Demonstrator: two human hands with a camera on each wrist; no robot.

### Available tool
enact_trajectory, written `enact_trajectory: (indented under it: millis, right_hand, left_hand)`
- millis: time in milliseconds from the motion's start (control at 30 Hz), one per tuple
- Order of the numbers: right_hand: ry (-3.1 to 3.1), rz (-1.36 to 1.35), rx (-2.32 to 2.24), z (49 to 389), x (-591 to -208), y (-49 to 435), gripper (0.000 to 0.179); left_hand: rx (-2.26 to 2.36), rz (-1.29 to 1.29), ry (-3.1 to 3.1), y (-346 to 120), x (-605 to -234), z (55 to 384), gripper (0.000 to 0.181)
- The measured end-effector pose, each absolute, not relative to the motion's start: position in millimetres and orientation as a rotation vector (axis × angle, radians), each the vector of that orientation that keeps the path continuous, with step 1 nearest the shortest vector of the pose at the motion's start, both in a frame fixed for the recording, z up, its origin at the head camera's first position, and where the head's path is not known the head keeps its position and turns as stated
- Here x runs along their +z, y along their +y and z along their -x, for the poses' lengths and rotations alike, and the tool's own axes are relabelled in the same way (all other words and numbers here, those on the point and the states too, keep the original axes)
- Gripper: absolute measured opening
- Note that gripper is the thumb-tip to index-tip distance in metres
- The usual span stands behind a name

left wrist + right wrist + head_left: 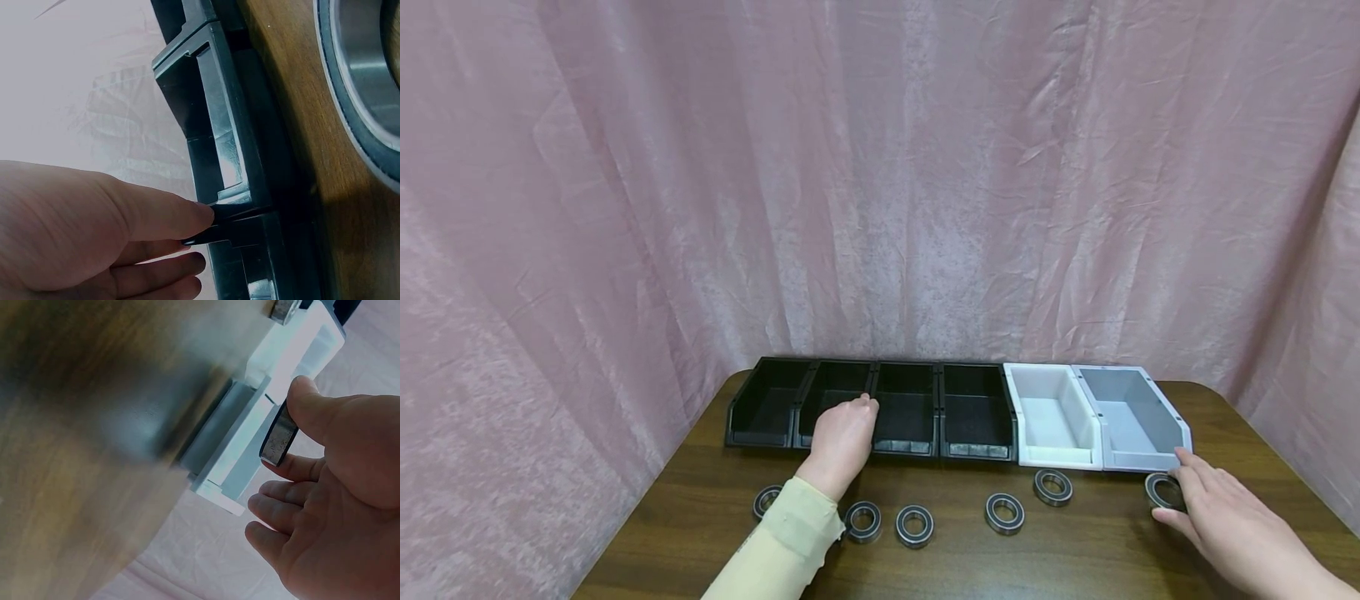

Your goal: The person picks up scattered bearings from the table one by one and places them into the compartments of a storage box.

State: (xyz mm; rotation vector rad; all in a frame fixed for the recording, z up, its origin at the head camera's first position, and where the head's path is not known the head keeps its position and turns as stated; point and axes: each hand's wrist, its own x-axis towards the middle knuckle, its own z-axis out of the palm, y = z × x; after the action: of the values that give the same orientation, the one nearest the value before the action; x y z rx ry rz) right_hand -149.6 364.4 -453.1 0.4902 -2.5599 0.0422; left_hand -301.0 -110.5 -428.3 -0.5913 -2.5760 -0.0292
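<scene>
In the head view, my left hand [841, 437] is at the row of black bins, over the wall between the second and third black bins [907, 447] from the left. Its thumb and forefinger pinch that wall's edge, seen close up in the left wrist view beside a bin's front lip [228, 144]. On the right, my right hand [1236, 521] holds a ring-shaped bearing [1153, 493] just in front of the grey bin [1138, 461]. The right wrist view shows this bearing [279, 440] edge-on, gripped between thumb and forefinger.
A white bin [1060, 457] stands between the black bins and the grey one. Several more bearings lie on the brown wooden table [955, 567] before the bins, among them one bearing [902, 527] near the middle. A pink curtain [880, 183] hangs behind.
</scene>
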Motion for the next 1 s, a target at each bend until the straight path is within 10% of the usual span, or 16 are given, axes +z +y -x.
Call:
enact_trajectory:
  millis: [1000]
  right_hand:
    - [-2.473, -0.527, 0.068, 194.6, -434.3, 366.5, 0.058]
  left_hand:
    - [-0.025, 0.589, -2.593, -109.8, -426.9, 300.1, 0.038]
